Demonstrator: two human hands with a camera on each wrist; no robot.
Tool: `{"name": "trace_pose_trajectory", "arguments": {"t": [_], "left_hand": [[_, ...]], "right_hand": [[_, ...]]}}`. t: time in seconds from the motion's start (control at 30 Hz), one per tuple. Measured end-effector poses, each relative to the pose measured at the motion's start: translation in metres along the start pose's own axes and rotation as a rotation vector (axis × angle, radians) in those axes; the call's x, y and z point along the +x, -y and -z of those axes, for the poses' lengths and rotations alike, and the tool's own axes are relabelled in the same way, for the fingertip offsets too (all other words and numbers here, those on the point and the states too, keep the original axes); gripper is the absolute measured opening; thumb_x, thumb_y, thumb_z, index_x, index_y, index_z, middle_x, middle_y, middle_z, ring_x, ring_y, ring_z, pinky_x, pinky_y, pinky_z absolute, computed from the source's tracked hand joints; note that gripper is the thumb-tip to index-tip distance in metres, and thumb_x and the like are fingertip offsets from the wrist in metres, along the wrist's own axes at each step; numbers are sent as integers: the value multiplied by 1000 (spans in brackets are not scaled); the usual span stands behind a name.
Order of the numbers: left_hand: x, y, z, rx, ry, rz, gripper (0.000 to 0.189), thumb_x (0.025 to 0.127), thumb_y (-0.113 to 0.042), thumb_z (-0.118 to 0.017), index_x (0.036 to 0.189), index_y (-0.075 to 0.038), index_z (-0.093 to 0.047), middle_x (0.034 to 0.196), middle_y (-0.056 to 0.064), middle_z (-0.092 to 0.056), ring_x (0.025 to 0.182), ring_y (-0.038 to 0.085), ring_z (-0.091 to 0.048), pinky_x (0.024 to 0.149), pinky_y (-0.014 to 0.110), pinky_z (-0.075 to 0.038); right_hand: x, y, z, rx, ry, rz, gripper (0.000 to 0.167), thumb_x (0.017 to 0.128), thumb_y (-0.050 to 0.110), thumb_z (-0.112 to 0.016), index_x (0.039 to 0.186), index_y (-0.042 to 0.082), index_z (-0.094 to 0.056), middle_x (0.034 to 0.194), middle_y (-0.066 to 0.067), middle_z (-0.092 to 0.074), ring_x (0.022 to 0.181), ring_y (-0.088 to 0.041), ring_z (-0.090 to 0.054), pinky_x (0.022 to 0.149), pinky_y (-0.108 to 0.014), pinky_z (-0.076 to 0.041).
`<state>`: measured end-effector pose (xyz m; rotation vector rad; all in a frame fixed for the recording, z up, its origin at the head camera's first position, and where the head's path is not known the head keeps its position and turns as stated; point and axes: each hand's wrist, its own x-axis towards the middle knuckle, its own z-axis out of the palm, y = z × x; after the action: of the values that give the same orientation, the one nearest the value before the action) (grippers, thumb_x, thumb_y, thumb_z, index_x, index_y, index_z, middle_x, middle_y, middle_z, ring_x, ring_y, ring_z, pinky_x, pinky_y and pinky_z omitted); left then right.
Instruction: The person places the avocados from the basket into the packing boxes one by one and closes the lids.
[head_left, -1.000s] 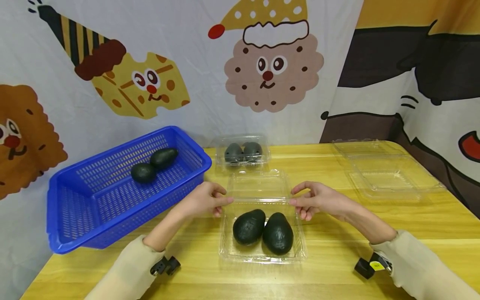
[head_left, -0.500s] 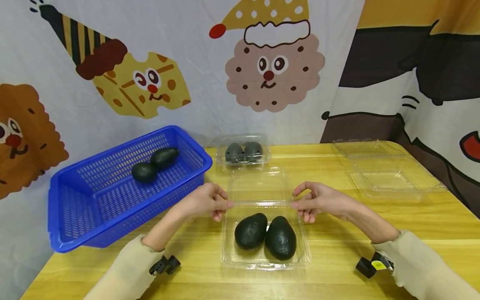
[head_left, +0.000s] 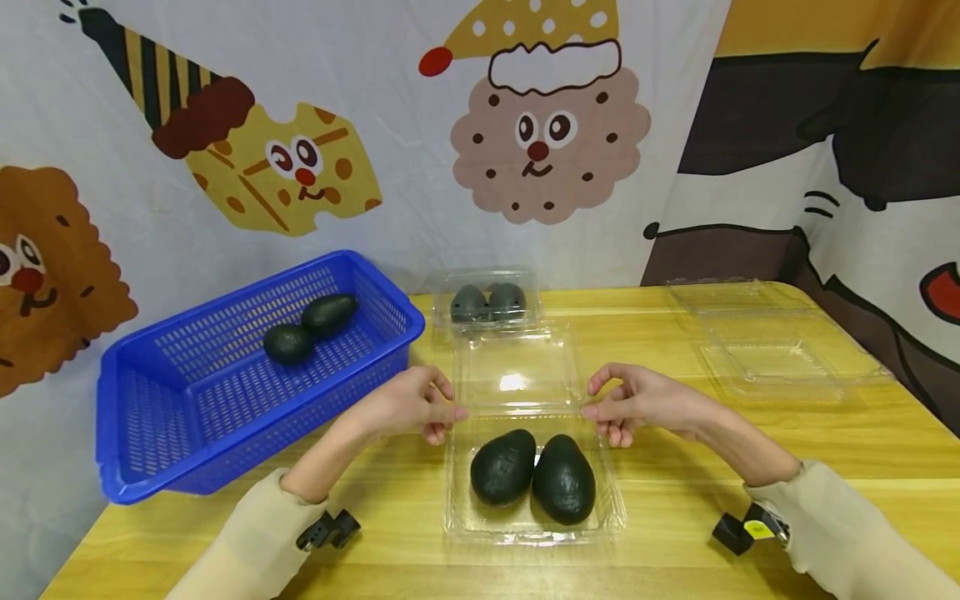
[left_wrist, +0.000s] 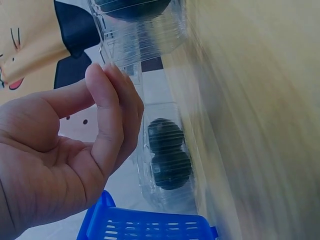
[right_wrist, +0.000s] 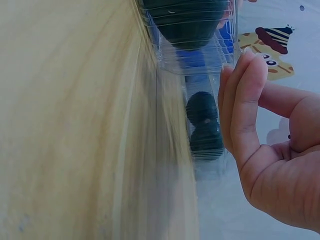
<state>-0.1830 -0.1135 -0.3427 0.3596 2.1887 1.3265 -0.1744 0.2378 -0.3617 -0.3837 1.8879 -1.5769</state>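
Note:
A clear plastic clamshell box point(head_left: 453, 508) lies unfolded in front of me, its lid point(head_left: 517, 367) spread toward the back. Two dark green avocados, a left one point(head_left: 503, 468) and a right one point(head_left: 564, 479), lie side by side in its base. With thumb and fingertips my left hand point(head_left: 415, 406) pinches the box's left edge near the hinge. At the opposite edge my right hand point(head_left: 643, 406) pinches it likewise. In both wrist views, the left hand's fingertips point(left_wrist: 114, 75) and the right hand's fingertips point(right_wrist: 247, 62) meet at the box's rim.
A blue perforated basket point(head_left: 150, 450) with two avocados point(head_left: 307, 329) stands at the left. Behind the lid sits a closed clear box point(head_left: 486, 304) holding two more. More unfolded clear packaging point(head_left: 780, 350) lies at the right rear. A printed cloth point(head_left: 405, 167) hangs behind the table.
The box with its avocados has shifted slightly toward me. Its lid looks longer from front to back, and a bright glare has appeared on it. Both hands have barely moved.

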Motion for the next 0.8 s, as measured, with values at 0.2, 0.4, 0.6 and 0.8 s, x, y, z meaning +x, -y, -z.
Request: {"name": "trace_pose_trajectory", "arguments": {"t": [0.2, 0.4, 0.6, 0.8], "left_hand": [[-1, 0, 0, -28, -11, -42, 31, 95, -7, -71, 110, 6, -47, 74, 13, -65, 60, 17, -64, 66, 42, -59], [1, 2, 0, -40, -35, -81, 29, 95, -4, -69, 112, 5, -47, 81, 14, -64, 66, 19, -65, 70, 40, -60], [4, 3, 2, -13, -58, -107, 29, 96, -4, -69, 113, 5, -47, 85, 15, -64, 69, 21, -67, 71, 41, -60], [8, 6, 2, -30, -73, -132, 28, 96, -1, -66, 114, 8, -46, 91, 21, -67, 72, 27, -68, 73, 44, -60]], "right_hand": [[0, 0, 0, -26, -35, 14, 43, 98, 12, -68, 119, -8, -36, 81, -16, -68, 61, -16, -64, 57, -27, -56], [1, -1, 0, -49, -91, 44, 47, 98, 14, -69, 122, -8, -35, 79, -17, -66, 61, -18, -63, 57, -30, -56], [2, -2, 0, -61, -113, 76, 46, 98, 13, -67, 123, -8, -34, 79, -17, -65, 61, -20, -63, 57, -32, -56], [2, -2, 0, -66, -146, 82, 46, 97, 9, -66, 125, -7, -33, 81, -17, -64, 64, -21, -63, 58, -32, -56]]}}
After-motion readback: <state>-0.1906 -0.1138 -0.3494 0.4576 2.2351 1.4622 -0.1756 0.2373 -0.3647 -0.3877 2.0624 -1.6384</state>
